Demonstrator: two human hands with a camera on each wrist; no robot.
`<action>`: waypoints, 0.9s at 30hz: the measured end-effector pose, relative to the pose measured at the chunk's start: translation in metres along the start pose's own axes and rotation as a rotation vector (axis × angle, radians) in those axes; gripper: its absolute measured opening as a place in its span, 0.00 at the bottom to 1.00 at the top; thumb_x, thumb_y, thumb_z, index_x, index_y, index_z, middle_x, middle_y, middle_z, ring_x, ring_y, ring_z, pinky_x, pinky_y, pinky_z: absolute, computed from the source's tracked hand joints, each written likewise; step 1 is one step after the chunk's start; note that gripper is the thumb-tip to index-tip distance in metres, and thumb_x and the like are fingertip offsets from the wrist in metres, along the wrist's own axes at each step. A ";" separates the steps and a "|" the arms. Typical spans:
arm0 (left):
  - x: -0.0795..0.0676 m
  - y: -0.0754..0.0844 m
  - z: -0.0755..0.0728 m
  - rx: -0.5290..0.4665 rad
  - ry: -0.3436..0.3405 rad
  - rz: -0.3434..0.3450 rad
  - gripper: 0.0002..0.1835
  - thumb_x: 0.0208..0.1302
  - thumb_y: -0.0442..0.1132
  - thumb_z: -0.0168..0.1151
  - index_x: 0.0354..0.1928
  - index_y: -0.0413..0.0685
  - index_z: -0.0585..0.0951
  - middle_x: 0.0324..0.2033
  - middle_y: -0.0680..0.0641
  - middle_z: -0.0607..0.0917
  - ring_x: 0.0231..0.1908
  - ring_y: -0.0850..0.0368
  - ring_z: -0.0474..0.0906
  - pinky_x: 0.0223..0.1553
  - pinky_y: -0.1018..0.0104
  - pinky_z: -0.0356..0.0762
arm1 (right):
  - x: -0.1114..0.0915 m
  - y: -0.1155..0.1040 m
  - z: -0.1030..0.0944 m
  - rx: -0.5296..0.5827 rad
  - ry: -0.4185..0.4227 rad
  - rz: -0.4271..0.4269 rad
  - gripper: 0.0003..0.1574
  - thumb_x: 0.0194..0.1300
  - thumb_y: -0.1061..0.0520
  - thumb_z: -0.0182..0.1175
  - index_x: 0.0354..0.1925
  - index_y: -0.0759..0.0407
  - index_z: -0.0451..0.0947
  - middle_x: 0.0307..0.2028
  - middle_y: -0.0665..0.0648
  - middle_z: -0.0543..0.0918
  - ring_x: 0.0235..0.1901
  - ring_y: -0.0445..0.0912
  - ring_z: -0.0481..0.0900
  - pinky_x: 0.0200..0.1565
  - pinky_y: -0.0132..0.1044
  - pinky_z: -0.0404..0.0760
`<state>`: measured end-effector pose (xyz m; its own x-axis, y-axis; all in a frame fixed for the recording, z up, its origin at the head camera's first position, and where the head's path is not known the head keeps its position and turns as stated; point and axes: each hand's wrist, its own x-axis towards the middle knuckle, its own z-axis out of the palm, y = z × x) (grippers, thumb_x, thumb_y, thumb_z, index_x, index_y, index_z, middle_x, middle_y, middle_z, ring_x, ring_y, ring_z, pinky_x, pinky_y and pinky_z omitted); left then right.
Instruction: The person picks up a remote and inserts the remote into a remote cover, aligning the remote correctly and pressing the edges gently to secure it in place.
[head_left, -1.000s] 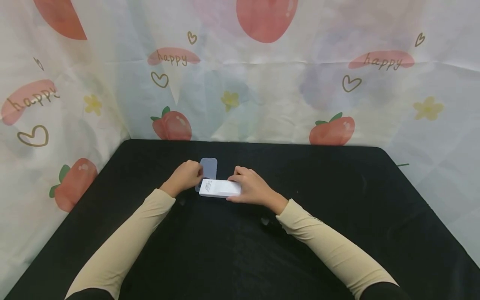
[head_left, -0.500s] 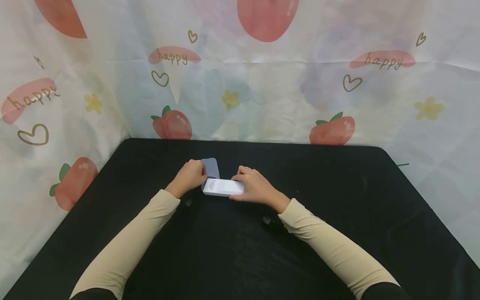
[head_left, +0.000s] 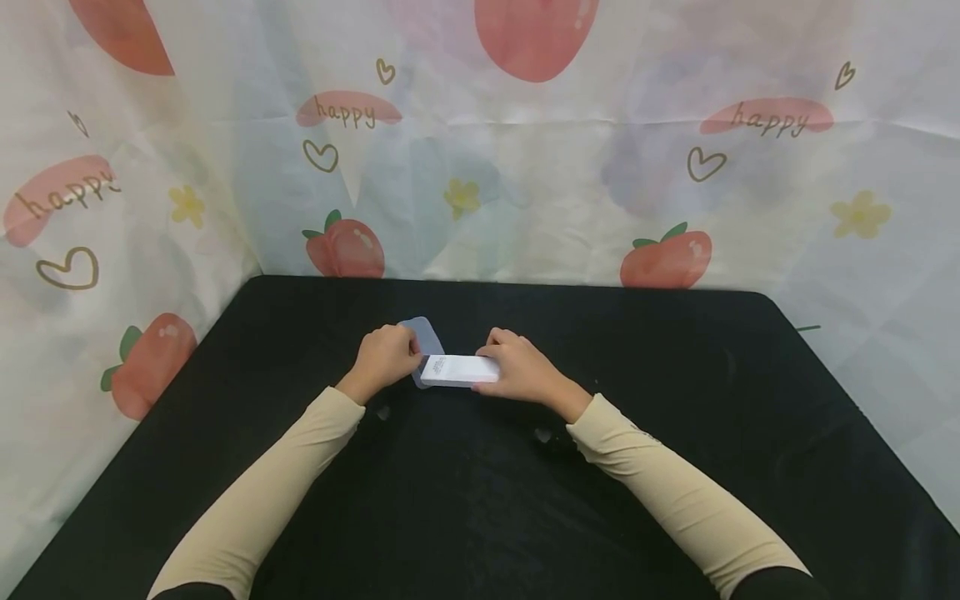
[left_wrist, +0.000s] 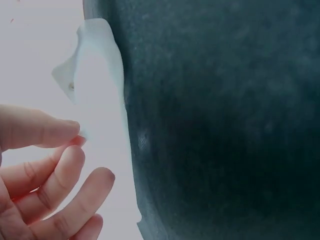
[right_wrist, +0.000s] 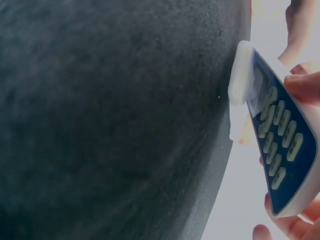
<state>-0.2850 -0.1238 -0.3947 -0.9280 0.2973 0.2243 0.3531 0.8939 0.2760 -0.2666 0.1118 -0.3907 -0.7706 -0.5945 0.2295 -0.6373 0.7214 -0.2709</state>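
A white remote control (head_left: 461, 370) is held in my right hand (head_left: 528, 373), thumb and fingers gripping its right end. Its back, with small print, faces up in the head view. In the right wrist view the remote's blue face (right_wrist: 285, 150) shows pale buttons and a small screen. My left hand (head_left: 386, 358) pinches a translucent, bluish cover (head_left: 426, 336) between thumb and finger at the remote's left end. In the left wrist view the pale cover (left_wrist: 97, 65) is washed out by glare. How far the remote's end sits inside the cover I cannot tell.
Both hands are over a black-covered table (head_left: 480, 500). A pale curtain (head_left: 525, 192) printed with fruit, hearts and flowers hangs behind the table and along its left side.
Both hands have shifted slightly right, carrying the remote control and the cover. The cover, upright before, now leans with its far end to the left.
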 end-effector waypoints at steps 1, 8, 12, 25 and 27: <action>0.000 0.000 0.000 -0.004 0.004 -0.002 0.07 0.55 0.37 0.62 0.23 0.43 0.82 0.16 0.49 0.80 0.16 0.60 0.69 0.16 0.72 0.63 | -0.001 0.000 0.000 0.005 -0.002 0.003 0.28 0.50 0.44 0.69 0.45 0.60 0.82 0.37 0.55 0.76 0.35 0.44 0.71 0.36 0.35 0.71; -0.001 0.003 0.002 -0.001 0.022 -0.020 0.07 0.53 0.37 0.62 0.20 0.44 0.82 0.15 0.50 0.79 0.16 0.59 0.69 0.16 0.71 0.61 | -0.002 0.001 -0.002 0.073 -0.030 0.004 0.27 0.52 0.45 0.67 0.46 0.60 0.82 0.39 0.55 0.76 0.36 0.44 0.71 0.35 0.33 0.71; -0.001 0.004 0.004 0.003 0.034 -0.028 0.07 0.52 0.36 0.62 0.19 0.45 0.81 0.14 0.50 0.79 0.15 0.59 0.69 0.15 0.71 0.61 | -0.001 0.001 -0.001 0.081 -0.051 -0.001 0.27 0.53 0.44 0.66 0.47 0.60 0.82 0.39 0.55 0.76 0.36 0.44 0.71 0.35 0.32 0.70; -0.007 0.010 0.004 0.010 0.018 -0.024 0.08 0.53 0.37 0.62 0.18 0.46 0.81 0.12 0.52 0.76 0.15 0.60 0.68 0.15 0.71 0.59 | -0.005 0.003 -0.001 0.034 -0.034 0.050 0.28 0.54 0.44 0.65 0.47 0.60 0.81 0.41 0.55 0.76 0.38 0.46 0.71 0.38 0.37 0.68; -0.008 0.012 0.004 0.013 0.021 -0.009 0.09 0.53 0.37 0.62 0.18 0.46 0.80 0.12 0.52 0.75 0.15 0.61 0.67 0.15 0.72 0.59 | -0.005 0.004 0.000 0.042 -0.030 0.064 0.27 0.54 0.44 0.65 0.47 0.60 0.82 0.40 0.55 0.76 0.39 0.46 0.71 0.38 0.37 0.68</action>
<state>-0.2742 -0.1143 -0.3968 -0.9283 0.2823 0.2420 0.3432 0.9008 0.2658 -0.2652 0.1178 -0.3929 -0.8091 -0.5586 0.1826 -0.5860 0.7430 -0.3234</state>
